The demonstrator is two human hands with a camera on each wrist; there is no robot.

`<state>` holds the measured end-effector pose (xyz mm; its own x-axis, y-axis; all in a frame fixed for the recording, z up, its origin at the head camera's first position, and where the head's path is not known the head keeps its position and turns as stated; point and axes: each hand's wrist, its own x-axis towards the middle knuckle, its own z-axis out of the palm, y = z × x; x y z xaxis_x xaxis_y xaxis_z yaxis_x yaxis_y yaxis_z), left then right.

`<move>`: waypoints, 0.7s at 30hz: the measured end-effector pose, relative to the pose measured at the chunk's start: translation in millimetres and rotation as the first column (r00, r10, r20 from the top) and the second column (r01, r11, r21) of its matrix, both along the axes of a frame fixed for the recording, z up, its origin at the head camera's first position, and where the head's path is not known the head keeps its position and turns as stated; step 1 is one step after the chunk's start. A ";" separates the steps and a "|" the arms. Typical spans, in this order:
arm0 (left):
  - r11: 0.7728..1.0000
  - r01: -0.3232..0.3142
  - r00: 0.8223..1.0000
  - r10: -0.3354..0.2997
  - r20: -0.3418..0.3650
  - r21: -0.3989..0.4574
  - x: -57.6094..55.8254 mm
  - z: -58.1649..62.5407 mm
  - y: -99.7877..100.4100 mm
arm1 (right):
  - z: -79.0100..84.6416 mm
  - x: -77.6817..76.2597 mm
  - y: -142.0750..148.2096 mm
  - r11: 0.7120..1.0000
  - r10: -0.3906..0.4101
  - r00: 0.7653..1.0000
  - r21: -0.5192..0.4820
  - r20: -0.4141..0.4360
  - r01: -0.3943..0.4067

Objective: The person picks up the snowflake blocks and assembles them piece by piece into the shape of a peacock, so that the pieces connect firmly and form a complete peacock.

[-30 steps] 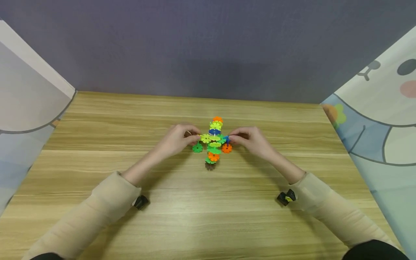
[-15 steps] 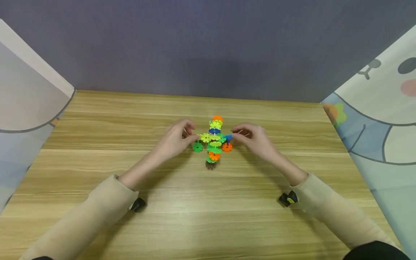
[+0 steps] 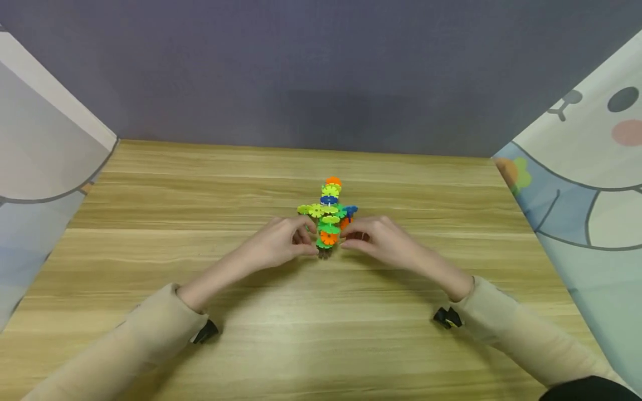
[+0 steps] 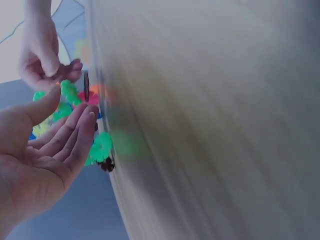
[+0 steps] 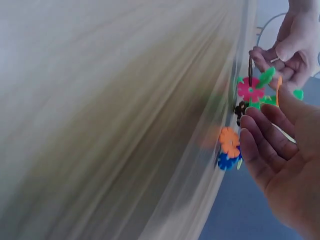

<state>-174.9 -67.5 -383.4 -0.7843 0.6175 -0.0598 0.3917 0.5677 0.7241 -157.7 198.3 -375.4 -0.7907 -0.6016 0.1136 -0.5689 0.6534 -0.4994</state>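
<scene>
A toy built from interlocking snowflake discs (image 3: 330,210) stands in the middle of the table, with a long body and a side arm out to each side. Its near end has an orange disc (image 3: 329,237) and a dark brown disc (image 3: 325,254). My left hand (image 3: 273,242) is left of that end, thumb and fingers parted and loosely bent. Opposite it my right hand (image 3: 388,240) takes a similar pose, fingertips close to the body and overlapping the right arm's orange disc. In the right wrist view a pink disc (image 5: 250,90) shows low at the near end.
The toy rests on a wood-grain table (image 3: 321,345). Behind the table rises a grey-blue panel (image 3: 311,72). Printed panels with cartoon figures stand at the left (image 3: 45,128) and right (image 3: 597,184). A small black device (image 3: 448,318) is at the right cuff.
Both hands have let go of the toy's side arms, drawn apart a little, then come toward the person to either side of its near end. The toy stays about where it was.
</scene>
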 end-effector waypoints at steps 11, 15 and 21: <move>0.999 -0.024 0.999 0.024 -0.037 0.025 0.0 -3.9 17.6 | -3.5 -2.1 -11.9 1.000 -0.002 1.000 -0.021 -0.020 0.002; 0.999 -0.026 0.999 0.026 -0.030 0.032 -0.3 -2.2 16.4 | -4.0 -2.4 -8.9 0.999 -0.007 1.000 -0.032 -0.022 0.006; 0.998 -0.054 0.999 0.054 -0.003 0.029 -1.3 0.1 4.8 | -3.5 -2.3 4.8 0.998 -0.053 0.998 -0.042 -0.029 0.052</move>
<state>-176.2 -62.7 -383.4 -0.8168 0.5756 -0.0400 0.3636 0.5673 0.7389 -159.9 203.2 -378.9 -0.8167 -0.5540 0.1616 -0.5498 0.6620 -0.5093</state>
